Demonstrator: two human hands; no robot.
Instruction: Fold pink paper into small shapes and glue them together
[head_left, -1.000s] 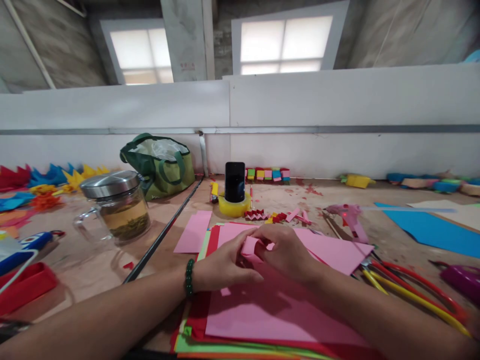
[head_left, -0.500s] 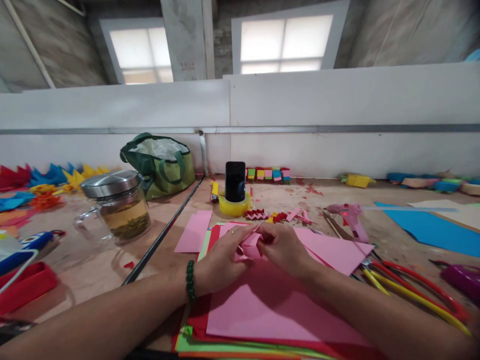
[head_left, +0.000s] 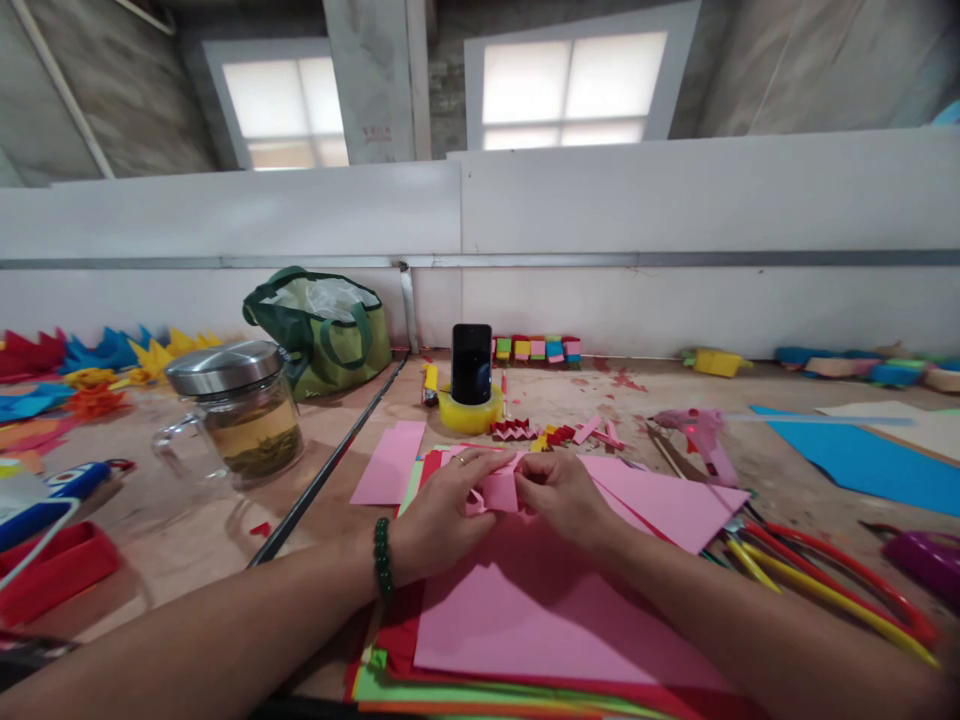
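Observation:
A small folded piece of pink paper (head_left: 500, 492) is between my two hands, above a stack of coloured sheets. My left hand (head_left: 448, 515), with a ring and a green bead bracelet on the wrist, holds its left side between thumb and fingers. The fingers of my right hand (head_left: 562, 500) pinch its right edge. Large pink sheets (head_left: 555, 620) lie on top of the stack, with red and green sheets showing underneath. Smaller pink pieces (head_left: 390, 465) rest to the left of the stack.
Beyond the hands, a phone (head_left: 471, 365) stands in a yellow tape roll (head_left: 470, 410). At left are a glass tea jar (head_left: 255, 430) and a green bag (head_left: 337, 345). A pink glue gun (head_left: 705, 440) and red-and-yellow-handled tools (head_left: 832, 590) lie at right.
The small pink piece has turned so that a flat face shows between my hands. My right fingers have shifted slightly along its right edge.

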